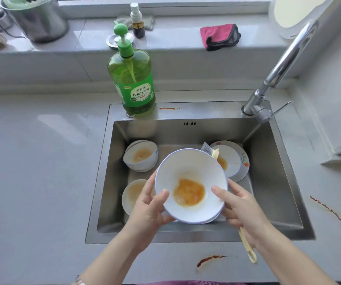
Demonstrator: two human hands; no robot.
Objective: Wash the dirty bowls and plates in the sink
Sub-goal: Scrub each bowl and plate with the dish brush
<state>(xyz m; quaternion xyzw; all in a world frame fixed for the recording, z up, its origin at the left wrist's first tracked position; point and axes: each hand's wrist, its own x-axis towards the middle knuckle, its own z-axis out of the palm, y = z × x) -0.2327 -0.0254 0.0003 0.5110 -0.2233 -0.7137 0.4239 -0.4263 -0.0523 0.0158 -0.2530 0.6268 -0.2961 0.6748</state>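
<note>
A white bowl (190,182) with orange residue is held tilted over the steel sink (268,182). My left hand (147,210) grips its left rim, thumb inside. My right hand (241,210) grips the right rim and also holds a cream-handled dish brush (247,247), whose head (210,151) shows behind the bowl. Stacked dirty bowls (140,157) sit at the sink's back left, another dirty bowl (132,194) at the front left, and dirty plates (231,161) lean at the back right.
A green dish soap pump bottle (132,83) stands on the sink's back rim. The chrome faucet (276,75) rises at the back right. A pink cloth (219,36), a spray bottle (137,21) and a steel pot (36,21) sit on the sill. Red sauce smears (208,260) mark the counter.
</note>
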